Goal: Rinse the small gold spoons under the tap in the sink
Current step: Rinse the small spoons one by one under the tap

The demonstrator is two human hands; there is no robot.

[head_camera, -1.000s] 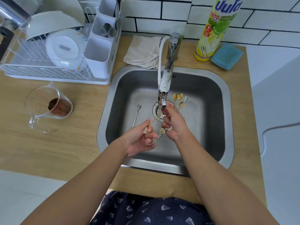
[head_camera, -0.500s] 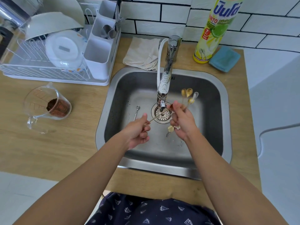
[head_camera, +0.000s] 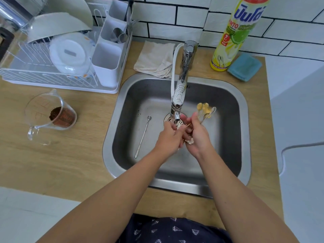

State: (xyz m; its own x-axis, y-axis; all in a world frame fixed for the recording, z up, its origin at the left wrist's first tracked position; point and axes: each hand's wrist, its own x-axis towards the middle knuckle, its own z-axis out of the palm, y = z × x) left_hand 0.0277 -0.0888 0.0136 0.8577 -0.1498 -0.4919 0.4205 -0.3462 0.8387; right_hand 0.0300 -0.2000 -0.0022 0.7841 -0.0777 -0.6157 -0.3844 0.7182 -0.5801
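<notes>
Mid-rinse, centre frame: right hand point(head_camera: 198, 137) clamped on a fan of small gold spoons point(head_camera: 205, 109), bowls up, just right of the tap point(head_camera: 177, 102). Left hand point(head_camera: 169, 137) pinched on one spoon beneath the spout, over the sink point(head_camera: 228, 95). Water flow unclear. Next, likely: pass the fan under the spout.

Your one head-worn camera looks steeply down and forward from close above the sink point(head_camera: 175, 92), wide-angled: your forearms enter from the bottom edge, the desk point(head_camera: 70, 163) spreads left, the tiled wall point(head_camera: 175, 18) tops the view.
</notes>
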